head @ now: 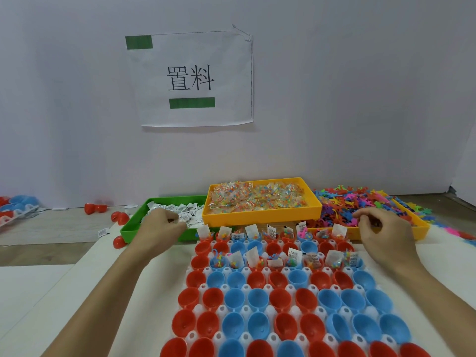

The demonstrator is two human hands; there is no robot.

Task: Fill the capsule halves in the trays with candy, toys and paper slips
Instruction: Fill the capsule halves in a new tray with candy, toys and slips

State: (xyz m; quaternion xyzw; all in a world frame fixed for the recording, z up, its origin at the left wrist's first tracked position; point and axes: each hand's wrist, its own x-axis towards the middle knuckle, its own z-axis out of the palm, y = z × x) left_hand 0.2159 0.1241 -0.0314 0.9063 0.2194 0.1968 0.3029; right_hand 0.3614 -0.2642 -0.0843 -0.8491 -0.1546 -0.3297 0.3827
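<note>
A: The capsule halves [270, 300] sit in the white tray [198, 309] on the bench; two far rows are filled.

B: The left hand [162, 225] pinches paper slips [188, 215]; whether the right hand [383, 228], fingers curled over the toys [360, 202], has one can't be told. Each should lift singly.

The left hand [164, 222] covers part of the paper slips [185, 213]; whether its curled fingers pinch one is perhaps unclear. The bottom edge cuts the nearest capsule halves [257, 349]

slips bin [128, 229]: under left hand [162, 224]
toy bin [422, 225]: under right hand [381, 228]
candy bin [260, 216]: between hands
capsule tray [195, 309]: between the forearms
</note>
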